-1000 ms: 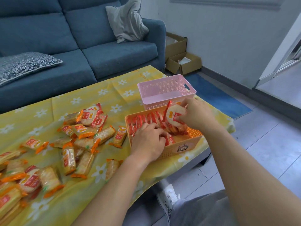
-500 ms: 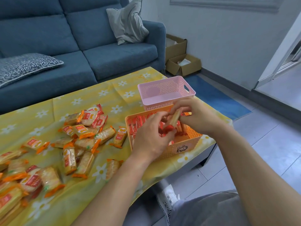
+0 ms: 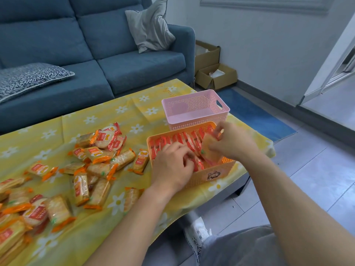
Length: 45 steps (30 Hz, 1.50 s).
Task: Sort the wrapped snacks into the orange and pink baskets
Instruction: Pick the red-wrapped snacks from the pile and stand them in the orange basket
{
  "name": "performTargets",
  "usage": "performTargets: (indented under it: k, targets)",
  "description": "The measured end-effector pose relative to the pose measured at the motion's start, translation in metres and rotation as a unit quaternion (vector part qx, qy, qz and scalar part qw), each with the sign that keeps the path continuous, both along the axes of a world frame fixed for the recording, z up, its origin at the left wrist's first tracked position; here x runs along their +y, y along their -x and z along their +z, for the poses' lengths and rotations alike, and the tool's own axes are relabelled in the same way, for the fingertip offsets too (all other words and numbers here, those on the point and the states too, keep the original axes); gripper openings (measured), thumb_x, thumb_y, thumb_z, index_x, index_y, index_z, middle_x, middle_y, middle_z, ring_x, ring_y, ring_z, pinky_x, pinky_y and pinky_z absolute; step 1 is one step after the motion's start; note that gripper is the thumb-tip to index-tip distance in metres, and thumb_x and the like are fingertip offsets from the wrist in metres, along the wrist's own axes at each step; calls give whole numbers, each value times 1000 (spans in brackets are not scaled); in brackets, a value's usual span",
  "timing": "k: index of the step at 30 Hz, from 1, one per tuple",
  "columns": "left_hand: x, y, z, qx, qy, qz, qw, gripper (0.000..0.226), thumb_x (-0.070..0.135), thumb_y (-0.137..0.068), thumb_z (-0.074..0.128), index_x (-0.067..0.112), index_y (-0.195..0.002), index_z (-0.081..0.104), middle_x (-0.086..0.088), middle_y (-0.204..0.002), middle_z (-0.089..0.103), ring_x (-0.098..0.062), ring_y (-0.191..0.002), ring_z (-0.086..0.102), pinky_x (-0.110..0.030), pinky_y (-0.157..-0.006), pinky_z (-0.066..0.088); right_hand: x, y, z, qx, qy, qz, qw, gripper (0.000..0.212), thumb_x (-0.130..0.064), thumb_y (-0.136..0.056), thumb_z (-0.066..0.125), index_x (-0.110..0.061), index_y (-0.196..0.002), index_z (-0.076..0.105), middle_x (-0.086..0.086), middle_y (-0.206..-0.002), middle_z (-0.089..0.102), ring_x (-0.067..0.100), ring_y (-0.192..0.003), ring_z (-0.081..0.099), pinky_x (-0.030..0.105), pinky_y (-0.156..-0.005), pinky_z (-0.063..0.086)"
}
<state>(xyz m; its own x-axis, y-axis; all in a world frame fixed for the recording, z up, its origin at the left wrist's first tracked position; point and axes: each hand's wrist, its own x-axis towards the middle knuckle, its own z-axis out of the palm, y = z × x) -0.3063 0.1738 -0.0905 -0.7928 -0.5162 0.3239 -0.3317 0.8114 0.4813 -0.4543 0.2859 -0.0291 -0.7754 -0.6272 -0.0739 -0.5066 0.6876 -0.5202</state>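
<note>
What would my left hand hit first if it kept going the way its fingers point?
Most likely the red-wrapped snacks packed in the orange basket: the left hand has its fingertips down among them. Exact contact is hard to judge.

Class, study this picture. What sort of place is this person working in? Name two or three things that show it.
Most likely a home living room: a blue sofa with a grey cushion, a low table under a yellow flowered cloth, and cardboard boxes by the wall.

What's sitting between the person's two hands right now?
Head view: a pale wrapped snack, held by the right hand, stands between it and the left hand, over red packets in the orange basket.
</note>
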Motion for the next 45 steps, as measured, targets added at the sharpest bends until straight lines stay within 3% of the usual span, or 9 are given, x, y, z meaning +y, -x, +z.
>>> performTargets:
  k: [5, 10, 13, 20, 24, 30, 36, 41, 45]
  targets:
    - [-10, -8, -5, -3, 35, 111, 993, 12, 26, -85, 59, 31, -88, 69, 12, -98, 61, -18, -96, 52, -37, -85, 44, -26, -24, -30, 94, -70, 82, 990, 27, -37, -87, 66, -19, -78, 49, 0, -73, 56, 27, -73, 61, 34, -60, 51]
    - [-18, -19, -7, -74, 23, 160, 984, 17, 33, -90, 53, 34, -103, 64, 10, -118, 52, -20, -109, 42, -34, -95, 36, -31, -16, -36, -7, -66, 83, 994, 32, -26, -93, 52, -17, -63, 43, 3, -63, 51, 26, -63, 55, 34, -56, 47]
    - [-21, -21, -8, -91, -2, 152, 984, 19, 32, -91, 52, 32, -107, 63, 9, -121, 53, -20, -111, 41, -32, -96, 38, -27, -16, -38, 12, -126, 94, 988, 8, -6, -87, 53, -9, -82, 58, 8, -75, 62, 28, -71, 63, 38, -62, 54]
    - [-23, -30, -3, -49, -40, 108, 992, 14, 28, -93, 54, 29, -103, 65, 12, -115, 52, -15, -114, 46, -26, -93, 38, -33, -38, -18, 81, -214, 84, 970, 14, -3, -87, 49, -14, -78, 49, 2, -75, 54, 23, -68, 58, 34, -64, 49]
    - [-29, -51, 3, 11, -44, 72, 996, 19, 20, -90, 57, 23, -106, 67, 11, -113, 54, -12, -112, 50, -24, -93, 39, -53, -67, 4, 153, -86, 79, 981, 9, -14, -87, 48, -16, -78, 49, 3, -74, 56, 31, -74, 63, 37, -69, 51]
    - [-66, -126, 7, -40, -56, 124, 990, 18, 21, -89, 61, 23, -106, 65, 7, -108, 55, -20, -107, 55, -39, -92, 46, -109, -144, 1, 24, -34, 211, 977, 21, -34, -86, 57, -21, -95, 71, 8, -102, 71, 35, -96, 67, 39, -80, 56]
    - [-118, -230, 7, -248, -106, 200, 942, 19, 23, -88, 55, 32, -99, 67, 2, -108, 70, -24, -104, 65, -36, -87, 52, -162, -187, -27, 11, -100, 282, 954, 36, -7, -90, 48, -6, -120, 67, 19, -126, 66, 37, -118, 61, 38, -92, 52]
    - [-141, -278, 4, -261, -110, 181, 942, 25, 19, -87, 56, 34, -101, 69, 6, -97, 68, -17, -98, 65, -32, -83, 51, -204, -194, -54, 3, -113, 233, 966, 56, -14, -89, 46, -9, -145, 43, 22, -142, 47, 45, -131, 44, 47, -107, 41]
    - [-167, -285, 0, -251, -15, 236, 939, 32, 25, -93, 53, 36, -122, 59, 8, -128, 60, -20, -121, 56, -36, -95, 45, -234, -178, -62, -50, -21, 151, 987, 54, -17, -92, 50, -9, -145, 44, 21, -143, 46, 42, -131, 47, 44, -107, 39]
